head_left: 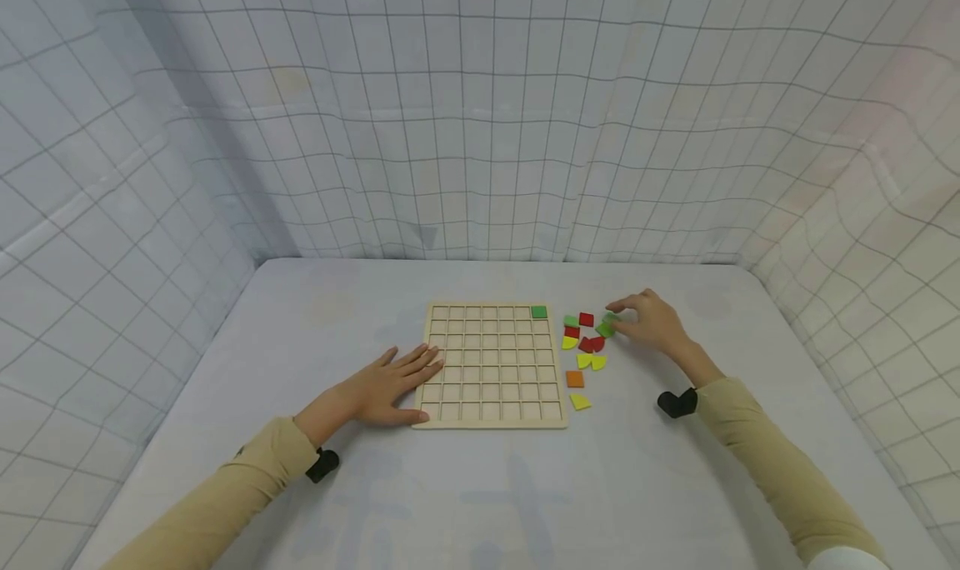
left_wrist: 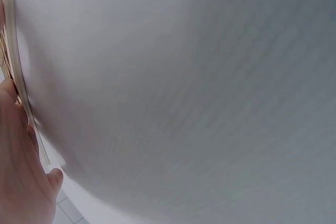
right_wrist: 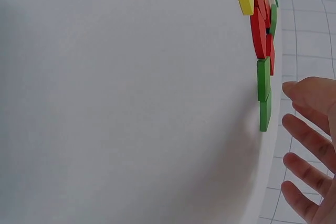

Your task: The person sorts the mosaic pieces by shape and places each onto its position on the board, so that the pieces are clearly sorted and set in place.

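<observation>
A wooden grid board (head_left: 491, 366) lies flat, with one green square tile (head_left: 538, 312) in its far right corner cell. My left hand (head_left: 386, 388) rests on the board's left edge, fingers spread and fairly straight; in the left wrist view this hand (left_wrist: 23, 166) shows beside the board's rim (left_wrist: 16, 40). To the right of the board, my right hand (head_left: 651, 324) hovers by two green tiles (head_left: 605, 330). In the right wrist view its thumb and fingers (right_wrist: 310, 140) are loosely bent, apart from the green tiles (right_wrist: 263, 80), with nothing held.
Red tiles (head_left: 587, 319), yellow quarter-round tiles (head_left: 598, 362), another green tile (head_left: 572, 321) and an orange square tile (head_left: 574, 379) lie loose along the board's right side. A white cloth covers the table (head_left: 480, 487). Grid-patterned curtains (head_left: 480, 137) stand behind and at both sides.
</observation>
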The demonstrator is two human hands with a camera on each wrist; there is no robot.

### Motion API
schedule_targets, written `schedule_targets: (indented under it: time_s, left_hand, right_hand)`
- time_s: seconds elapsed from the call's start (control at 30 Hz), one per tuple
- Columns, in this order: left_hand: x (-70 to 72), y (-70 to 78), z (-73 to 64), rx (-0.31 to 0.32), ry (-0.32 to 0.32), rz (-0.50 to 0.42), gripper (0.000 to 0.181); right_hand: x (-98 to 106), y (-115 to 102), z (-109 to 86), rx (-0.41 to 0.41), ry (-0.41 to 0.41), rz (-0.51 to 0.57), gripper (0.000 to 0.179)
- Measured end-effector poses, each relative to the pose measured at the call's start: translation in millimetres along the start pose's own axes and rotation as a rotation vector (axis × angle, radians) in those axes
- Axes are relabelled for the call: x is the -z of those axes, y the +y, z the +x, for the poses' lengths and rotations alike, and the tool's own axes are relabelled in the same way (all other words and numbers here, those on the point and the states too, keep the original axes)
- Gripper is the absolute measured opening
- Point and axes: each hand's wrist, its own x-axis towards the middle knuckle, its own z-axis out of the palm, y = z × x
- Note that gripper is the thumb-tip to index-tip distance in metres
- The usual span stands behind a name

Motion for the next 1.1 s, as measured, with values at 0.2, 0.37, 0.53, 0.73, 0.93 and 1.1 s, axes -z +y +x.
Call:
schedule_targets:
  time_s: [0.2,0.37,0.53,0.73,0.93,1.1]
  left_hand:
    - [0.0,-0.2,0.2,0.008,-0.008,0.0,0.082]
    - [-0.3,-0.1,0.7,0.02,-0.018,-0.001,0.083]
    - [0.6,0.5,1.0,0.021,-0.017,-0.008,0.083]
    - [0.2,0.0,1.3,0.013,-0.011,-0.015,0.083]
    - [-0.2,-0.3,1.5,0.015,-0.022,-0.012,0.084]
    - [-0.5,-0.8,1.3,0.016,-0.022,-0.01,0.083]
  right_hand:
    - [-1,8,-7.4,-0.014,0.015,0.006,0.031]
    - [-4,12,-11.2,-0.037,0.032,0.009,0.032]
    - [-6,14,-12.1,-0.077,0.027,0.021,0.033]
    - [-7,14,-9.8,-0.104,0.018,0.015,0.032]
    - [-7,12,-9.1,-0.091,0.024,-0.004,0.032]
    - [-7,12,-9.4,-0.088,0.035,-0.002,0.031]
